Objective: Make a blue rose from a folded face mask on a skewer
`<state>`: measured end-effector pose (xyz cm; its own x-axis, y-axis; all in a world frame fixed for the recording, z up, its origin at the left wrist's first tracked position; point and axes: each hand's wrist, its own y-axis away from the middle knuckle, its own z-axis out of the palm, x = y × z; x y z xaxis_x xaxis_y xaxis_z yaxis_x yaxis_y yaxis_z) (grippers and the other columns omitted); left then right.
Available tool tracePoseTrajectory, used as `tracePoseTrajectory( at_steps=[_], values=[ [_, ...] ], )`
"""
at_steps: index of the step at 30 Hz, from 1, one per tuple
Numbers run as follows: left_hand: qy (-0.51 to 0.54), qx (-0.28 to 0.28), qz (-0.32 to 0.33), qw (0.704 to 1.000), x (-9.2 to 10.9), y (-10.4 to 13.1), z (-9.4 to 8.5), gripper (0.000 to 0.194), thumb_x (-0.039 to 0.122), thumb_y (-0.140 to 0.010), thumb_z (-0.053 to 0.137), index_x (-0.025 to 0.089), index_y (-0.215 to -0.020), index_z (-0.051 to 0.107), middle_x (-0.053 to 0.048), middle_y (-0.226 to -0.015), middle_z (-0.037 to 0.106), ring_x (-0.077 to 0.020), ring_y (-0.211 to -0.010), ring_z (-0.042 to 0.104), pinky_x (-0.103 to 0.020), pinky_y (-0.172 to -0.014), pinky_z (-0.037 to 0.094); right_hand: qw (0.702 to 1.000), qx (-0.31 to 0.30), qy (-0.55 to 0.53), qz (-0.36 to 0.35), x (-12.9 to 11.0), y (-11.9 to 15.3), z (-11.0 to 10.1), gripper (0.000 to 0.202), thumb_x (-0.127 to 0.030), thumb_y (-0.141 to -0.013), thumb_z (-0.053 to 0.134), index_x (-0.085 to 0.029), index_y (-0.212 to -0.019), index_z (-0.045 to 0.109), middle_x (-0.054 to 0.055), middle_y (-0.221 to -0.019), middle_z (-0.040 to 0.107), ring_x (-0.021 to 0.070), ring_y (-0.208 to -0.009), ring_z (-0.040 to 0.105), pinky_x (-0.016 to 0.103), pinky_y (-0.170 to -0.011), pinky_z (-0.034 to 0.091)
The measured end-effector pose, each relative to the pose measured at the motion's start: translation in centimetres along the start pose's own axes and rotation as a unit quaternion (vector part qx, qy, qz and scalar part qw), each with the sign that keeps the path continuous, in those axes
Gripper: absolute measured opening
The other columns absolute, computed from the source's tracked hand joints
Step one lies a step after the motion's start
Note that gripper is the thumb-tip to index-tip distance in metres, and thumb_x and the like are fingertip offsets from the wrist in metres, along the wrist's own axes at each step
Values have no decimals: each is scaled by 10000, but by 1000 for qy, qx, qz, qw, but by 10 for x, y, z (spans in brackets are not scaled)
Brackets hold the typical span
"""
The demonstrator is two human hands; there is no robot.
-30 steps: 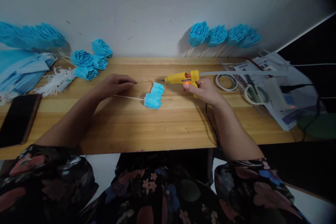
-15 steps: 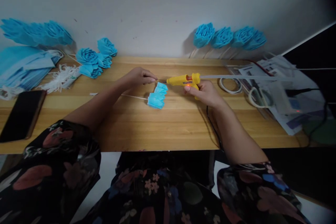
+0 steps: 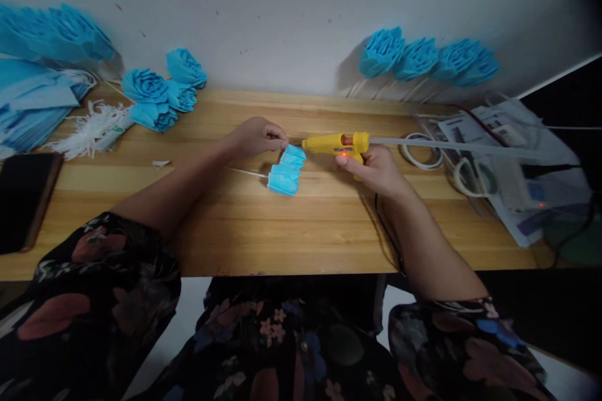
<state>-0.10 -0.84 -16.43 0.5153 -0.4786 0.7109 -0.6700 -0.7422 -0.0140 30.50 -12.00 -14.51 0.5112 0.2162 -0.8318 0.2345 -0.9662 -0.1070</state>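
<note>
Your right grip [image 3: 380,169] is clasping a smooth yellow glue gun [image 3: 329,143], a pleated blue strip [image 3: 285,173] is lying at its eight o'clock, and whether your left grip [image 3: 258,136] is pinching I cannot tell.

The bench [image 3: 263,241] lies open in front of the blue strip [image 3: 285,171]. The glue gun [image 3: 325,143] and cord [image 3: 388,235] bar its right, the left forearm [image 3: 181,185] its left.

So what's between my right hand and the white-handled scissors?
In the head view, a round white loop lies between your right hand and the scissors; the long translucent stick of the yellow glue gun crosses its upper part there.
</note>
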Motion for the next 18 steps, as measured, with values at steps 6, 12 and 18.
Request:
tracePoseTrajectory(
  at_steps=[6,12,18],
  values=[
    [-12,3,-16,1000,6,1,2,273,315,-901,656,151,-944,870,-8,-747,759,-130,-689,594,-252,-673,386,1000,15,-4,-1,3,0,4,601,-812,-877,742,-239,-703,699,28,-703,662,174,-662,556,311,-597,432],
    [-8,5,-24,1000,6,2,4,287,316,-903,649,156,-958,881,-18,-804,787,-150,-737,626,-266,-700,407,1000,12,-3,-5,4,-1,8,553,-754,-877,757,-241,-697,656,8,-682,622,164,-651,530,311,-604,410],
    [-8,7,-35,999,6,2,2,299,348,-885,648,165,-929,880,-7,-783,780,-140,-702,598,-260,-673,392,1000,18,7,-3,5,-2,11,508,-691,-886,747,-238,-690,625,3,-685,599,162,-647,508,318,-613,394]
  ],
)
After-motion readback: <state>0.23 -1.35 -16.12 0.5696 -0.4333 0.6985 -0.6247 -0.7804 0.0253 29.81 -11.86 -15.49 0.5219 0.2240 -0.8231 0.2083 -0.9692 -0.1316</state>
